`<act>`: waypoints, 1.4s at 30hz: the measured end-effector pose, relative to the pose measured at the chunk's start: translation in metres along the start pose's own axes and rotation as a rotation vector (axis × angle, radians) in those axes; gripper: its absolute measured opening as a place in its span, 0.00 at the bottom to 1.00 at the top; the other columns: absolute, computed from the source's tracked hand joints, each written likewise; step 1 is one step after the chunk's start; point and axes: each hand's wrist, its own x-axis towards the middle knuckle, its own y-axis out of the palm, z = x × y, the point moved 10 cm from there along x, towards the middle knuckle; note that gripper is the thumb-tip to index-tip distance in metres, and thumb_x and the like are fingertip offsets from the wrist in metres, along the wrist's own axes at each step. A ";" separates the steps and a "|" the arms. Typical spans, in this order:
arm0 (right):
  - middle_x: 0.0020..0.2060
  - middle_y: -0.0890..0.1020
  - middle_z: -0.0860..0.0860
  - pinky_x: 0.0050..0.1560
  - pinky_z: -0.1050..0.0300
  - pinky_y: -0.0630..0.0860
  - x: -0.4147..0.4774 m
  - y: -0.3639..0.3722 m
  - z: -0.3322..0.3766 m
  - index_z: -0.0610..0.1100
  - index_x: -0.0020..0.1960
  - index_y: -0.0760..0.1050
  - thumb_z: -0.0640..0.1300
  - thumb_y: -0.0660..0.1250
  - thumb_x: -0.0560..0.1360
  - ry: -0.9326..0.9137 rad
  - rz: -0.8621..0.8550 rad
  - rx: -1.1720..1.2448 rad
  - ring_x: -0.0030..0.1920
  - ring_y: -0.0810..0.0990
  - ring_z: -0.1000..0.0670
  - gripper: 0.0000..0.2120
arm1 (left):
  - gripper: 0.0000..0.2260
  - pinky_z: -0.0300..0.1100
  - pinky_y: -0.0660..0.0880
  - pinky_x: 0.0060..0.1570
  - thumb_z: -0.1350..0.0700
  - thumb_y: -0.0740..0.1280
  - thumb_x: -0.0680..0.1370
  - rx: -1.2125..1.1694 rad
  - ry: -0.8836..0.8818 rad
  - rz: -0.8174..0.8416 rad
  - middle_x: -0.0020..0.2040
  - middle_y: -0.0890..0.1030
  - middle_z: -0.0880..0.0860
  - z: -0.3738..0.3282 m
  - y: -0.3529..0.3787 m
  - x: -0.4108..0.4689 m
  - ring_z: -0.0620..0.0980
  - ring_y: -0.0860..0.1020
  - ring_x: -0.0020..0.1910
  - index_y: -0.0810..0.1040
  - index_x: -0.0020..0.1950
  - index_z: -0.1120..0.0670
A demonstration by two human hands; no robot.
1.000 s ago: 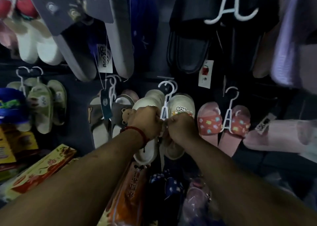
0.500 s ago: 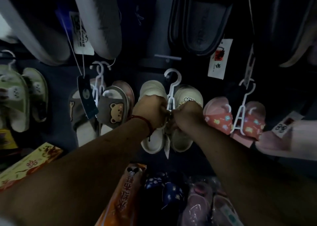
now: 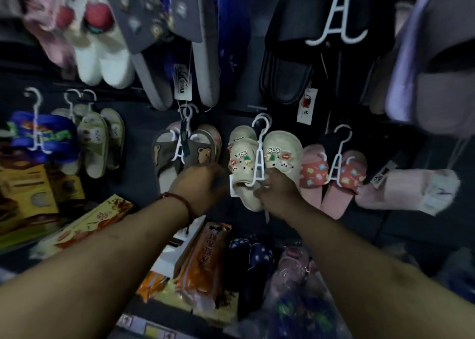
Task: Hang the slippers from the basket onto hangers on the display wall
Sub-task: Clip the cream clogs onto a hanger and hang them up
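Both hands [image 3: 279, 192] at cream slippers [image 3: 280, 156], white hanger [image 3: 259, 156]

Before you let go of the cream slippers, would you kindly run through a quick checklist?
1. Both cream slippers sit on the white hanger: ok.
2. Hanger hook over a wall rail: cannot tell, too dark.
3. Right hand steadies the hanger's foot: ok.
4. Left hand off the pair: ok, beside it.
5. Clear of the pink slippers: not ok, edges look touching.

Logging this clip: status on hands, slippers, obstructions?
Left hand open, off the pair. Right hand gripping cream charm-studded slippers at white plastic hanger. Pair hooked on wall. Nothing in the way.
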 end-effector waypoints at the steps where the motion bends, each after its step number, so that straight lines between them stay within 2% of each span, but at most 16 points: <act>1: 0.53 0.80 0.48 0.53 0.59 0.73 -0.006 0.001 0.001 0.42 0.68 0.71 0.39 0.70 0.76 0.000 -0.003 0.001 0.58 0.79 0.45 0.22 | 0.11 0.47 0.76 0.49 0.49 0.70 0.76 0.011 0.012 0.001 0.55 0.82 0.54 -0.002 -0.004 -0.012 0.57 0.79 0.53 0.80 0.56 0.52; 3: 0.53 0.80 0.45 0.53 0.57 0.75 -0.018 0.002 0.007 0.42 0.67 0.71 0.38 0.69 0.77 -0.012 0.003 0.021 0.56 0.79 0.43 0.20 | 0.14 0.49 0.76 0.54 0.49 0.71 0.75 0.020 0.030 0.013 0.57 0.82 0.53 -0.003 -0.008 -0.026 0.56 0.79 0.56 0.80 0.59 0.51; 5: 0.55 0.80 0.45 0.55 0.53 0.77 -0.031 0.001 0.016 0.44 0.70 0.70 0.40 0.69 0.78 -0.010 0.015 0.027 0.55 0.79 0.44 0.22 | 0.16 0.51 0.76 0.55 0.49 0.71 0.75 0.029 0.006 0.031 0.58 0.81 0.53 -0.002 -0.014 -0.037 0.56 0.79 0.57 0.79 0.61 0.51; 7: 0.55 0.80 0.47 0.53 0.56 0.77 -0.040 0.001 0.028 0.46 0.71 0.69 0.43 0.69 0.77 -0.031 0.020 0.004 0.53 0.79 0.46 0.23 | 0.18 0.51 0.76 0.54 0.48 0.71 0.75 0.044 -0.021 0.010 0.58 0.81 0.53 0.000 -0.025 -0.045 0.57 0.79 0.57 0.78 0.63 0.50; 9: 0.58 0.81 0.47 0.52 0.58 0.75 -0.048 0.001 0.046 0.47 0.71 0.70 0.44 0.70 0.77 -0.078 0.006 -0.027 0.55 0.79 0.46 0.23 | 0.18 0.51 0.76 0.55 0.46 0.71 0.74 0.048 -0.040 -0.026 0.60 0.80 0.53 0.002 -0.037 -0.057 0.56 0.78 0.57 0.77 0.62 0.49; 11: 0.59 0.80 0.46 0.55 0.55 0.77 -0.060 0.005 0.064 0.45 0.71 0.70 0.45 0.70 0.77 -0.116 0.010 -0.030 0.56 0.79 0.45 0.24 | 0.19 0.50 0.75 0.58 0.46 0.71 0.75 0.077 -0.055 -0.026 0.62 0.79 0.52 0.006 -0.046 -0.072 0.55 0.77 0.60 0.77 0.63 0.50; 14: 0.57 0.80 0.45 0.55 0.56 0.75 -0.084 0.019 0.089 0.45 0.71 0.70 0.46 0.71 0.76 -0.182 0.037 -0.069 0.57 0.79 0.45 0.25 | 0.24 0.52 0.74 0.60 0.39 0.69 0.75 0.136 -0.099 -0.019 0.64 0.78 0.50 0.019 -0.060 -0.099 0.54 0.76 0.62 0.74 0.66 0.49; 17: 0.63 0.79 0.46 0.59 0.54 0.74 -0.109 0.046 0.110 0.46 0.71 0.69 0.48 0.72 0.75 -0.252 0.103 -0.107 0.63 0.77 0.44 0.26 | 0.26 0.52 0.73 0.61 0.37 0.68 0.74 0.186 -0.170 0.007 0.65 0.77 0.50 0.040 -0.074 -0.134 0.53 0.76 0.62 0.73 0.68 0.48; 19: 0.65 0.78 0.47 0.60 0.53 0.75 -0.127 0.072 0.121 0.47 0.72 0.69 0.49 0.73 0.75 -0.283 0.170 -0.100 0.63 0.77 0.45 0.28 | 0.27 0.52 0.74 0.61 0.39 0.69 0.74 0.227 -0.230 0.024 0.65 0.76 0.51 0.053 -0.085 -0.162 0.53 0.76 0.62 0.72 0.69 0.49; 22: 0.64 0.78 0.46 0.57 0.55 0.75 -0.151 0.114 0.143 0.47 0.72 0.69 0.50 0.74 0.74 -0.372 0.241 -0.113 0.63 0.78 0.45 0.30 | 0.26 0.51 0.74 0.60 0.38 0.69 0.74 0.259 -0.308 0.035 0.63 0.77 0.51 0.074 -0.102 -0.207 0.53 0.77 0.61 0.72 0.68 0.49; 26: 0.65 0.78 0.47 0.61 0.48 0.77 -0.191 0.183 0.178 0.47 0.72 0.68 0.51 0.75 0.74 -0.493 0.384 -0.110 0.63 0.77 0.45 0.31 | 0.26 0.51 0.73 0.60 0.38 0.68 0.75 0.377 -0.449 0.083 0.64 0.77 0.52 0.114 -0.121 -0.286 0.55 0.76 0.62 0.71 0.68 0.50; 30: 0.64 0.78 0.48 0.55 0.52 0.76 -0.230 0.242 0.212 0.49 0.71 0.69 0.51 0.75 0.73 -0.596 0.491 -0.134 0.62 0.77 0.44 0.30 | 0.27 0.53 0.71 0.62 0.37 0.67 0.76 0.483 -0.612 0.098 0.66 0.76 0.53 0.149 -0.150 -0.362 0.56 0.75 0.63 0.69 0.69 0.51; 33: 0.66 0.76 0.46 0.52 0.54 0.74 -0.268 0.291 0.234 0.46 0.73 0.67 0.52 0.75 0.74 -0.665 0.623 -0.140 0.62 0.76 0.44 0.32 | 0.29 0.53 0.69 0.63 0.37 0.67 0.75 0.520 -0.737 0.119 0.67 0.75 0.53 0.172 -0.170 -0.420 0.56 0.74 0.65 0.68 0.71 0.50; 36: 0.67 0.77 0.45 0.56 0.53 0.75 -0.308 0.335 0.249 0.45 0.72 0.68 0.54 0.76 0.72 -0.743 0.722 -0.141 0.65 0.76 0.44 0.33 | 0.30 0.53 0.69 0.65 0.37 0.68 0.74 0.512 -0.857 0.139 0.69 0.75 0.53 0.193 -0.181 -0.473 0.55 0.73 0.67 0.67 0.71 0.49; 39: 0.68 0.76 0.46 0.60 0.54 0.73 -0.341 0.372 0.253 0.46 0.72 0.69 0.55 0.77 0.71 -0.765 0.792 -0.142 0.66 0.76 0.44 0.35 | 0.31 0.52 0.69 0.65 0.36 0.68 0.73 0.511 -0.964 0.159 0.68 0.75 0.52 0.213 -0.182 -0.519 0.55 0.74 0.67 0.68 0.71 0.50; 42: 0.67 0.77 0.46 0.62 0.51 0.75 -0.363 0.407 0.253 0.47 0.72 0.69 0.55 0.77 0.71 -0.777 0.858 -0.154 0.65 0.76 0.44 0.34 | 0.32 0.52 0.70 0.64 0.35 0.68 0.73 0.514 -1.035 0.197 0.67 0.76 0.53 0.235 -0.173 -0.556 0.55 0.75 0.65 0.68 0.71 0.50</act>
